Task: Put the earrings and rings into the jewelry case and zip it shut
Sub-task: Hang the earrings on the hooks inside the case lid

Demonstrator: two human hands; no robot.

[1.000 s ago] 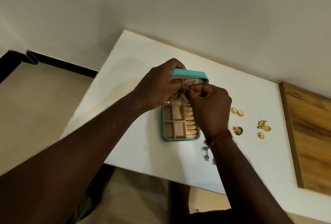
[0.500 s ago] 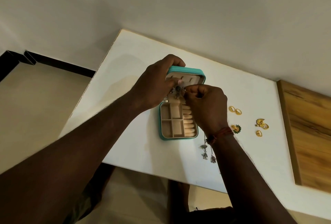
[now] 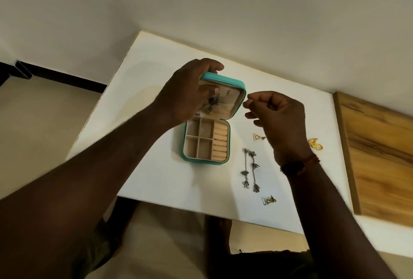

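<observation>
On the white table (image 3: 145,167) in front of you, the teal case (image 3: 185,144) stands open, lid (image 3: 225,82) tipped up at the far side. Your left hand (image 3: 190,93) grips that lid at its left corner, fingers curled over the top edge and thumb pressing the beige inner face. A dark earring (image 3: 212,102) hangs on that inner face, right beside your thumb. Down in the base: four square pockets (image 3: 199,141) on the left, a column of peach ring rolls (image 3: 220,142) on the right.

Your right hand (image 3: 279,120) hovers just off the lid's right edge, fingers curled, thumb and forefinger pressed together. Whether anything tiny sits between them, I cannot tell.

Out on the table, right of the case, a pair of long silver earrings (image 3: 250,171) lies side by side. A small stud (image 3: 269,200) rests nearer you, close to the table's near edge. Another small piece (image 3: 258,137) lies partly under your right hand, and a gold piece (image 3: 315,144) shows past your wrist, near the wooden panel (image 3: 380,156).

Bare white surface runs from the case to the left edge and between the case and the near edge.
</observation>
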